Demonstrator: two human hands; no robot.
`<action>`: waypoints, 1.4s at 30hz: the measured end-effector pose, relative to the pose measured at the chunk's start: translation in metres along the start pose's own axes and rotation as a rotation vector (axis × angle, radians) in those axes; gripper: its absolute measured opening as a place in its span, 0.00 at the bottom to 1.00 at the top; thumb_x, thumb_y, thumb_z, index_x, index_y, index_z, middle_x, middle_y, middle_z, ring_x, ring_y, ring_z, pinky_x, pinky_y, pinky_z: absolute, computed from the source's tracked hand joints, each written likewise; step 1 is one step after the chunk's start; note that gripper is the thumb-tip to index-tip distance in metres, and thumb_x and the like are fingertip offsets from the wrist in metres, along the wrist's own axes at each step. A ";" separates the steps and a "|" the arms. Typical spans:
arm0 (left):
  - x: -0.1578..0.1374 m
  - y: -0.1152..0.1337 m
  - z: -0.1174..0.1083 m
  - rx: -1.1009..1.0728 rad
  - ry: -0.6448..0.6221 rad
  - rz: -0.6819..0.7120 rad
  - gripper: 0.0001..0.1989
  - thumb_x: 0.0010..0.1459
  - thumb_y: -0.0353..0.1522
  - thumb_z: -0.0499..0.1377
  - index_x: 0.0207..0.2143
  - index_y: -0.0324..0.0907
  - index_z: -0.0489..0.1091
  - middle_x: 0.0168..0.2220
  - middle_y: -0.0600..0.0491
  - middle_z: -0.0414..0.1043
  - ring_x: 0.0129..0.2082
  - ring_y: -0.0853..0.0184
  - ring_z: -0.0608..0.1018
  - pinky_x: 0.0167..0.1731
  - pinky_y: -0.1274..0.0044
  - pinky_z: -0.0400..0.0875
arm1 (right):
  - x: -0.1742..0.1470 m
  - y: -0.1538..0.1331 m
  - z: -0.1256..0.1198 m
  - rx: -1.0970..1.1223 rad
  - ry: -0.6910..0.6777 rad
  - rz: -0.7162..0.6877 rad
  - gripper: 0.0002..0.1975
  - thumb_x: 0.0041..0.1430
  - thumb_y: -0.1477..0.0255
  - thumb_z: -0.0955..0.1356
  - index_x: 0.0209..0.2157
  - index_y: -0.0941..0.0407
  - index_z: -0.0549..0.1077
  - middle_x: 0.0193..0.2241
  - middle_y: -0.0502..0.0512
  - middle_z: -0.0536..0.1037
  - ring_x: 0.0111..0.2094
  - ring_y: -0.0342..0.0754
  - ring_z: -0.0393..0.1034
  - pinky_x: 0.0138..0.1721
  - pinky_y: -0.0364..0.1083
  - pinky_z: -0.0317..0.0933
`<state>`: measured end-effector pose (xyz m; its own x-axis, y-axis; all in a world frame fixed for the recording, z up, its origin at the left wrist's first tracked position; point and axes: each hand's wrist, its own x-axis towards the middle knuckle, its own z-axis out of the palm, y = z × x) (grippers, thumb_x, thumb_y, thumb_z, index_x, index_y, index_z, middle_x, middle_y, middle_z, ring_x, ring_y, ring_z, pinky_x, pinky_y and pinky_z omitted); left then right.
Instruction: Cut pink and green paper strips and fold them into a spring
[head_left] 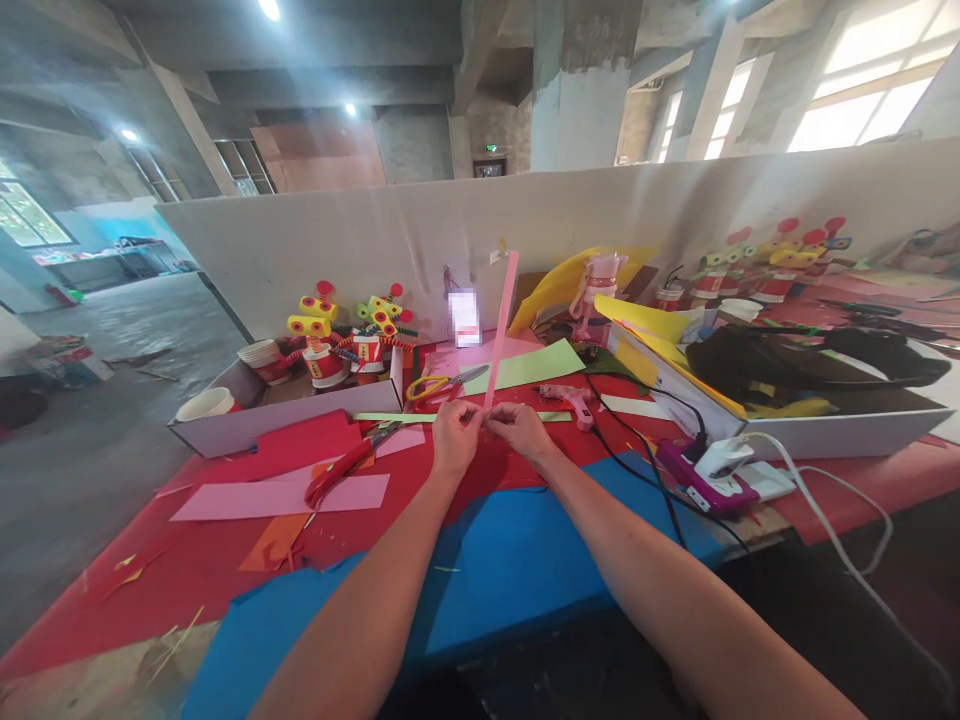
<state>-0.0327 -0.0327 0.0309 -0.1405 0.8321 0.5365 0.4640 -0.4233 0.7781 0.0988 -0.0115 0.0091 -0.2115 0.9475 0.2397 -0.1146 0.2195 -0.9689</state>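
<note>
Pinched at its lower end by both hands is a long pink paper strip (503, 320), standing nearly upright. My left hand (456, 437) closes its fingertips on the strip from the left. From the right, my right hand (520, 430) meets it with thumb and fingers pressed together. A thin light-green paper strip (405, 417) lies crosswise behind the hands. Just beyond are yellow-handled scissors (442, 384) and a wider green paper sheet (532, 366). To the right of my right hand rests a pink glue gun (571, 404).
Red-handled scissors (346, 470) lie across pink paper (247, 499) at left. A box with paper-cup robot figures (322, 362) stands behind them. Blue paper (525, 530) covers the near edge. At right are a purple power strip (705, 478), cables and a white box (840, 436).
</note>
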 end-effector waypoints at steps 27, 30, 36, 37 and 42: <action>-0.007 0.012 -0.006 -0.045 -0.188 0.040 0.25 0.60 0.45 0.53 0.14 0.42 0.58 0.16 0.56 0.55 0.20 0.71 0.59 0.24 0.77 0.52 | 0.002 -0.007 -0.014 0.175 0.218 0.039 0.17 0.37 0.58 0.75 0.22 0.55 0.71 0.17 0.48 0.72 0.22 0.43 0.66 0.30 0.46 0.66; -0.005 0.009 -0.002 -0.068 -0.267 0.035 0.18 0.58 0.43 0.56 0.21 0.42 0.69 0.21 0.55 0.66 0.24 0.69 0.66 0.27 0.78 0.57 | 0.002 -0.008 -0.014 0.249 0.242 0.066 0.19 0.34 0.57 0.76 0.22 0.56 0.72 0.19 0.48 0.73 0.23 0.43 0.67 0.33 0.46 0.68; -0.001 -0.003 0.001 -0.217 -0.157 -0.187 0.17 0.53 0.46 0.60 0.28 0.40 0.73 0.24 0.55 0.71 0.25 0.69 0.68 0.28 0.78 0.60 | -0.001 -0.009 -0.007 0.243 0.168 0.103 0.20 0.33 0.56 0.77 0.23 0.57 0.73 0.19 0.48 0.74 0.23 0.43 0.68 0.32 0.45 0.68; 0.000 -0.005 0.001 -0.254 -0.129 -0.216 0.17 0.51 0.46 0.61 0.27 0.40 0.72 0.23 0.55 0.70 0.24 0.70 0.67 0.27 0.79 0.60 | -0.001 -0.009 -0.006 0.237 0.155 0.102 0.20 0.33 0.57 0.77 0.22 0.57 0.73 0.19 0.48 0.74 0.23 0.43 0.68 0.31 0.45 0.67; 0.001 -0.009 0.001 -0.321 -0.024 -0.331 0.18 0.43 0.45 0.67 0.24 0.39 0.72 0.21 0.57 0.68 0.23 0.71 0.65 0.25 0.78 0.57 | -0.001 -0.007 -0.003 0.206 0.118 0.067 0.19 0.34 0.57 0.76 0.21 0.57 0.73 0.18 0.47 0.73 0.22 0.43 0.68 0.30 0.44 0.66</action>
<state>-0.0364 -0.0274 0.0238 -0.2134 0.9478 0.2368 0.1023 -0.2194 0.9703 0.1031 -0.0132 0.0159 -0.1116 0.9816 0.1552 -0.3024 0.1152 -0.9462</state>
